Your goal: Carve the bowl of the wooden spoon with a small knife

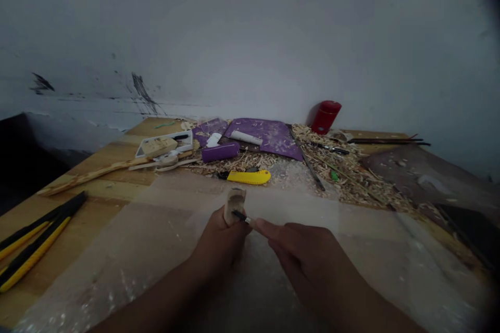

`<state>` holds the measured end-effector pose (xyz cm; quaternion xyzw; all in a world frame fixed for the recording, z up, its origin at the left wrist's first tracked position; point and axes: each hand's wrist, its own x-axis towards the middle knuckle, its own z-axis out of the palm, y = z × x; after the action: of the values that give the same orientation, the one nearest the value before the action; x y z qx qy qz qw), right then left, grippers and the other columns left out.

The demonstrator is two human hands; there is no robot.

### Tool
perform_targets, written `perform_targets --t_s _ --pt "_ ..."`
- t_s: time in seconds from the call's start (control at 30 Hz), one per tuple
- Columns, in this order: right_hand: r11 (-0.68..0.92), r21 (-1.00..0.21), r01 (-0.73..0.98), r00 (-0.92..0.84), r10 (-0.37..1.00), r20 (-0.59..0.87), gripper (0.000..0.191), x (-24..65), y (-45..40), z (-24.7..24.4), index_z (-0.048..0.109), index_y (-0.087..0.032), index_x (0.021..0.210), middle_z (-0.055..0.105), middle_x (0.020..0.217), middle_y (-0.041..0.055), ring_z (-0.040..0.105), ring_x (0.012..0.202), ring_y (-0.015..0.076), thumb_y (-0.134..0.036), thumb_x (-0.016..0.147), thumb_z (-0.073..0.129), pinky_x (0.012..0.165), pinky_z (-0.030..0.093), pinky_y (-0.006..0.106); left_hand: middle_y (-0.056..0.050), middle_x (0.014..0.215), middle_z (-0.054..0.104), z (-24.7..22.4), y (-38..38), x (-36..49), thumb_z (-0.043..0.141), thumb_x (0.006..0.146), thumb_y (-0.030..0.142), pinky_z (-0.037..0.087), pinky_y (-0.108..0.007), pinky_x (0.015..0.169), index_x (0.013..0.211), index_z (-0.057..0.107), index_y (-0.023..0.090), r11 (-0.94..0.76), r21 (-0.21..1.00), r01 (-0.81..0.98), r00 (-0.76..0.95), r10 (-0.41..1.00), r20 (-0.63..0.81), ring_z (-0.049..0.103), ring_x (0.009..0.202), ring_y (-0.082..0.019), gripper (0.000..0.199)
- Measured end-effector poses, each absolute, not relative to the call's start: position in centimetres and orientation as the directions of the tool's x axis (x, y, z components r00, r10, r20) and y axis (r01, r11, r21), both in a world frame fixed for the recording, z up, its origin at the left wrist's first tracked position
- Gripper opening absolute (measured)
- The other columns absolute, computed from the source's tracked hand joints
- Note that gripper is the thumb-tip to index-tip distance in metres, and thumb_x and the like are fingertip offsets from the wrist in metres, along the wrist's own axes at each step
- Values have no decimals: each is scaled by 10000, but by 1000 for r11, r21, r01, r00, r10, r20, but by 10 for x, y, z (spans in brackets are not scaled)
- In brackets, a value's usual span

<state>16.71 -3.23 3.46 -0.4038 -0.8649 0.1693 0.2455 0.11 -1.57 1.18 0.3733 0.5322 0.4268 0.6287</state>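
My left hand (226, 237) is wrapped around a pale piece of carved wood (236, 199), which stands up out of the fist with a hollow in its upper face. In my right hand (300, 244) is a small carving knife (242, 216), its dark blade against the wood just below the hollow. The knife's handle is mostly hidden by the fingers. Both hands are over a translucent plastic sheet (164, 234). Just beyond them lies a yellow utility knife (250, 177).
Wood shavings (363, 182) are heaped along the back and right. Purple sheets (269, 132), a white tube (246, 138), a white tray (189, 140) and a red case (326, 117) sit near the wall. A long stick (89, 174) and yellow-black cutters (42, 239) lie at left.
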Motion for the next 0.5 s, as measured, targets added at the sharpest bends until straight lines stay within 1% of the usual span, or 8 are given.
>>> perform_targets --t_s 0.1,0.23,0.37,0.5 --pt "606 -534 589 -539 787 299 374 164 -33 33 541 -198 1170 649 697 40 598 589 166 -130 841 375 542 437 273 110 345 335 7 -19 3 537 666 223 207 -160 301 643 446 199 353 928 -116 25 935 -353 256 297 -46 97" --pt "554 -646 525 -471 821 322 359 155 -36 23 538 -207 1167 682 787 43 632 696 170 -144 843 396 649 488 294 111 336 331 3 -20 4 526 704 298 215 -169 290 622 410 209 344 933 -101 0 938 -346 252 286 -56 168" --pt "522 -714 466 -426 840 337 387 145 -41 14 492 -216 1213 684 903 43 636 817 177 -149 842 406 754 494 328 116 344 349 5 -19 4 540 687 268 229 -172 300 653 404 216 317 940 -124 -46 945 -324 283 285 -63 150" --pt "456 -790 409 -394 869 298 366 138 -45 19 489 -267 1209 661 1011 13 607 935 170 -175 867 399 828 475 331 104 397 393 8 -18 4 599 635 231 265 -165 350 614 424 191 270 955 -120 -122 951 -284 334 339 -53 181"
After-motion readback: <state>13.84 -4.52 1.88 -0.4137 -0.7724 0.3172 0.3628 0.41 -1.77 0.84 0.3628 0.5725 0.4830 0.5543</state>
